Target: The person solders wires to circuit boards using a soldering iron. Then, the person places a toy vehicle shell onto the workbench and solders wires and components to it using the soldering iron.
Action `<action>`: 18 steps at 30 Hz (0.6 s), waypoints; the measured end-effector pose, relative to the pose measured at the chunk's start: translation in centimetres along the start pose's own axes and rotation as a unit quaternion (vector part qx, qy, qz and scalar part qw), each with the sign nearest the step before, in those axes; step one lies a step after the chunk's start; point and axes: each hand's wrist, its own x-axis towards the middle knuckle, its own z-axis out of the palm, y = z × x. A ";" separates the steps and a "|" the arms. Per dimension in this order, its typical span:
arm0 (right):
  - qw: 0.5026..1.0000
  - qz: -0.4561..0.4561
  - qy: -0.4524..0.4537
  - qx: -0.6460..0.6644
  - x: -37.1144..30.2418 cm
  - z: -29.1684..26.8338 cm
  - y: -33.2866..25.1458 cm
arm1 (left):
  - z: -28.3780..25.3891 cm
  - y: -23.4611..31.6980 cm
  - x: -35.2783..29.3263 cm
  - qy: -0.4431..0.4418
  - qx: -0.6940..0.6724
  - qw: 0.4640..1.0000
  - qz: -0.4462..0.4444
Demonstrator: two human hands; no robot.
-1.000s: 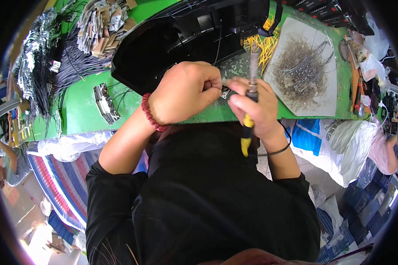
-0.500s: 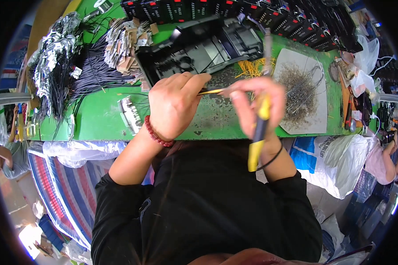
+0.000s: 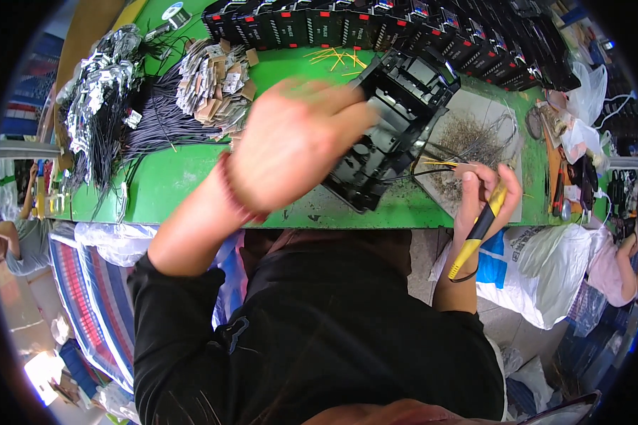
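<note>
My left hand, with a red bead bracelet at the wrist, is smeared by motion above the table, beside a black plastic housing. Its fingers are too blurred to read. The housing lies tilted, its hollow inside facing up. Closed near the housing's right side, my right hand grips a tool with a yellow-and-black handle; the working end is hard to make out. The same fingers pinch a small brown piece with thin yellow and black wires running toward the housing.
Bundled black leads and brown-and-silver pieces cover the left side. A grey board bears a pile of debris. Several black boxes line the back, with loose yellow wires before them. A solder spool stands back left.
The housing has turned and shifted, its near end now closer to the front edge. My right hand has moved right with the tool. My left hand has let go of the yellow wire.
</note>
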 end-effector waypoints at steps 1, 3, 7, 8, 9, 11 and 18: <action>1.000 -0.009 0.029 0.006 0.0 -0.1 -0.1 | 0.8 -0.6 1.8 0.062 -0.009 0.995 0.072; 0.996 -0.017 0.082 -0.034 -0.2 -0.6 0.1 | 3.5 -1.8 4.9 0.108 -0.079 0.975 0.180; 0.992 -0.044 0.096 -0.065 -1.3 -2.4 -0.2 | 8.9 -3.2 5.2 -0.073 -0.063 0.980 0.174; 0.992 -0.069 0.074 -0.081 -1.4 -2.8 -0.3 | 9.8 -3.5 4.5 -0.081 -0.055 0.982 0.162; 0.989 -0.092 0.054 -0.100 -1.5 -3.1 -0.3 | 9.9 -3.5 4.0 -0.067 -0.063 0.984 0.153; 0.989 -0.108 0.036 -0.093 -1.4 -2.3 -1.1 | 8.8 -3.2 2.7 -0.088 -0.078 0.988 0.096; 0.932 -0.182 -0.227 -0.216 -0.7 2.0 -6.0 | 5.6 -2.0 1.0 -0.142 -0.023 0.948 -0.284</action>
